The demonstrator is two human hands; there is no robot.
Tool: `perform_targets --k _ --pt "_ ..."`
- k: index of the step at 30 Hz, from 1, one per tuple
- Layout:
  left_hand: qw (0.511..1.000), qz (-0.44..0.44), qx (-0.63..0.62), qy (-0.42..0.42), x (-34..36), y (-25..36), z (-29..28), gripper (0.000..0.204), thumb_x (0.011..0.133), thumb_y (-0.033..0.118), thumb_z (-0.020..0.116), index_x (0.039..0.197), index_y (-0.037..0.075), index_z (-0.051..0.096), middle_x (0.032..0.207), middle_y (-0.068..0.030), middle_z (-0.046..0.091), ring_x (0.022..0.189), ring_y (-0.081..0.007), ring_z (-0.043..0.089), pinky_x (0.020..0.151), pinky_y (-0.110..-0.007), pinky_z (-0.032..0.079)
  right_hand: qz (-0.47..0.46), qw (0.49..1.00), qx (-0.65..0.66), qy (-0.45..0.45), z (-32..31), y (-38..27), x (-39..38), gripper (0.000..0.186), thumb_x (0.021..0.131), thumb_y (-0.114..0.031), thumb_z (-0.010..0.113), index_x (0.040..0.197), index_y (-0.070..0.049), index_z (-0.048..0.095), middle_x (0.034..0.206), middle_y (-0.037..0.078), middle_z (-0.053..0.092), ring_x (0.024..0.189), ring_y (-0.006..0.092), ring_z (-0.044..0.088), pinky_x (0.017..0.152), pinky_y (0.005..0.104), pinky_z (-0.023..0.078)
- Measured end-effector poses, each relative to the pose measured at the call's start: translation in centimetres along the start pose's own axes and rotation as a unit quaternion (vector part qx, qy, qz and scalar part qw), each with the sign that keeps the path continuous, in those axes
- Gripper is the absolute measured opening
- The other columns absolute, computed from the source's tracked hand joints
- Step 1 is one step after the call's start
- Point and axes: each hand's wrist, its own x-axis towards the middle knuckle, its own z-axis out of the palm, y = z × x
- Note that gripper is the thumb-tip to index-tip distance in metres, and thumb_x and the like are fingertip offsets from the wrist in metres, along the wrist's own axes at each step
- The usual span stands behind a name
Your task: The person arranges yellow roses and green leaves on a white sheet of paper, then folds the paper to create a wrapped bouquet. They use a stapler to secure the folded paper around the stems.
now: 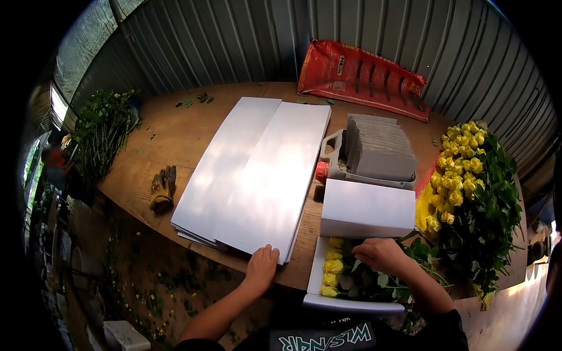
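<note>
My left hand rests at the near right corner of a stack of long white cardboard sheets, its fingertips lying on the top sheet. In front of me on the right stands an open white cardboard box with its lid flap raised at the back. A column of yellow roses lies inside along the left wall, green stems and leaves pointing right. Over the flowers, my right hand hovers with its fingers drawn together; whatever is between them is hidden.
Behind the box, a cut-open jug with a red cap holds many grey cardboard pieces. Yellow roses are heaped at right. A red sack leans on the metal wall. A work glove and leafy stems lie at left.
</note>
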Motion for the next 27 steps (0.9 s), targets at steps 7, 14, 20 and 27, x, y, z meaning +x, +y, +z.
perform_targets --k 7,14,20,27 --pt "0.985 0.1 -0.127 -0.069 1.8 -3.4 -5.2 0.007 0.074 0.011 0.054 0.081 0.009 0.054 0.071 -0.0024 0.055 0.069 -0.0192 0.054 0.058 -0.03 0.047 0.025 0.967 0.234 -0.098 -0.4 -1.8 1.9 0.029 0.086 -0.031 0.048 0.092 -0.006 0.061 0.08 0.009 0.061 0.063 0.0182 0.058 0.056 0.0294 0.048" --pt "0.967 0.114 -0.023 0.227 6.3 2.1 -18.1 0.016 0.067 0.006 0.061 0.082 0.011 0.063 0.075 0.0006 0.058 0.069 -0.0164 0.051 0.059 -0.027 0.042 0.268 0.569 0.772 -0.089 -2.7 -9.7 11.3 0.042 0.089 -0.033 0.043 0.109 0.004 0.044 0.081 0.011 0.06 0.046 0.0092 0.043 0.042 0.0203 0.037" --pt "0.807 0.17 -0.55 0.129 7.6 3.4 -16.2 0.028 0.084 0.021 0.05 0.106 0.004 0.053 0.104 -0.0109 0.056 0.087 -0.0233 0.054 0.073 -0.028 0.046 0.113 0.712 0.693 -0.011 -9.4 -7.7 11.5 0.022 0.086 -0.023 0.048 0.084 -0.002 0.053 0.065 0.002 0.051 0.046 0.0078 0.038 0.039 0.0191 0.031" --pt "0.348 0.05 -0.922 0.165 13.9 -5.3 -15.7 0.061 0.086 0.052 0.035 0.124 0.004 0.037 0.12 -0.0121 0.045 0.105 -0.0238 0.048 0.087 -0.036 0.043 0.062 0.975 0.213 0.033 -12.7 -5.1 1.8 0.023 0.087 -0.02 0.05 0.101 -0.001 0.051 0.07 0.004 0.055 0.057 0.0093 0.049 0.05 0.0228 0.04"
